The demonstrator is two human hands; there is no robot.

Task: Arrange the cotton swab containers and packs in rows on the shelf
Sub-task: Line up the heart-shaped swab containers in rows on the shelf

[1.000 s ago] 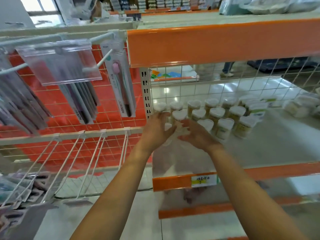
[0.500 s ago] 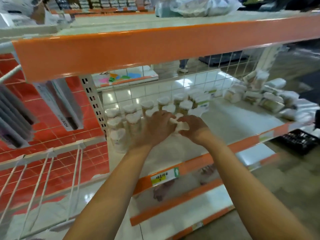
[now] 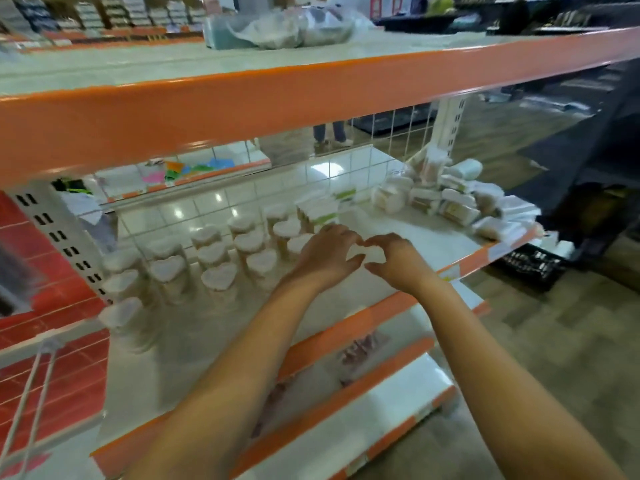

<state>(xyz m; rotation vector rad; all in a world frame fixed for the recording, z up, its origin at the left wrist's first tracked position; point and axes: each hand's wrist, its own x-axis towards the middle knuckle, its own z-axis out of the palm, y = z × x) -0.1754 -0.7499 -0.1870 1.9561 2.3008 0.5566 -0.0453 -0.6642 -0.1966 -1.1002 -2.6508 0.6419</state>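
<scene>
Left hand [image 3: 323, 256] and right hand [image 3: 398, 259], fingers curled, together cupping one heart-lidded cotton swab container [image 3: 367, 253] from both sides; mostly hidden btwn palms, so contact w/ each finger hard to confirm. Probably held two-handed to slide it square into line. Just left of that container: rows of heart-lidded containers [image 3: 221, 275] standing upright on the shelf [image 3: 415, 233], neat enough to read as done. Well right of it, at shelf's far end: loose heap of swab packs [image 3: 446, 199], not yet sorted. Above: orange beam [image 3: 277, 98] cutting off the view. Motion blur throughout; labels unreadable.
</scene>
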